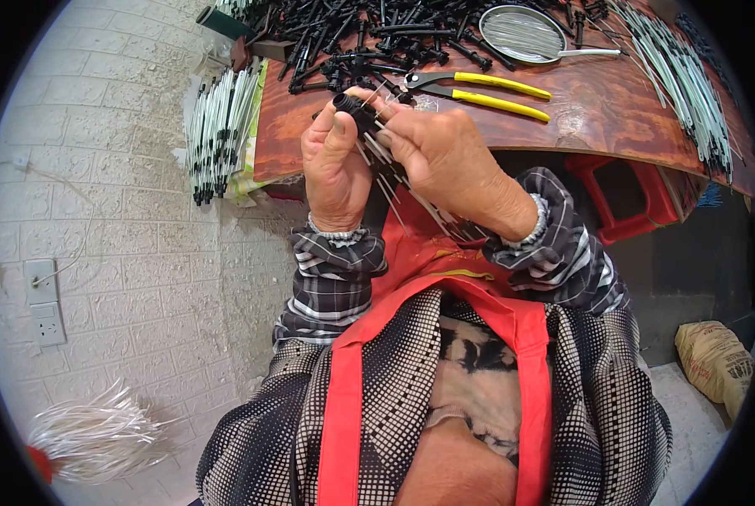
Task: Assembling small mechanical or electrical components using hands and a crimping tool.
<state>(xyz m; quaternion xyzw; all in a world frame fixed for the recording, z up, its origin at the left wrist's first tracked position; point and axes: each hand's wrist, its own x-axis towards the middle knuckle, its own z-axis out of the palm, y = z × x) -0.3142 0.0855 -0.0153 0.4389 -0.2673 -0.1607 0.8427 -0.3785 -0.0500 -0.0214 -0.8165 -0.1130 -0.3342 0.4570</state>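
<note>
Over the table's near edge, my left hand [337, 173] is closed round a black ringed plastic fitting [350, 104], its thumb pressed along the side. My right hand [449, 160] is pinched just beside that fitting; what its fingertips grip is too small and covered to make out. Several thin pale rods [392, 192] slant down from between both hands towards my red apron [428, 253]. Their upper ends are hidden by the fingers. Just beyond my right hand lie pliers [501, 90] with yellow handles, jaws pointing left.
A heap of black plastic fittings [394, 34] covers the back of the brown table [580, 126]. Thin wires fill a round handled dish [521, 35]. Bundles of pale rods lie left [223, 118] and right [690, 93]. A red stool [639, 211] stands underneath; a sack [715, 363] rests lower right.
</note>
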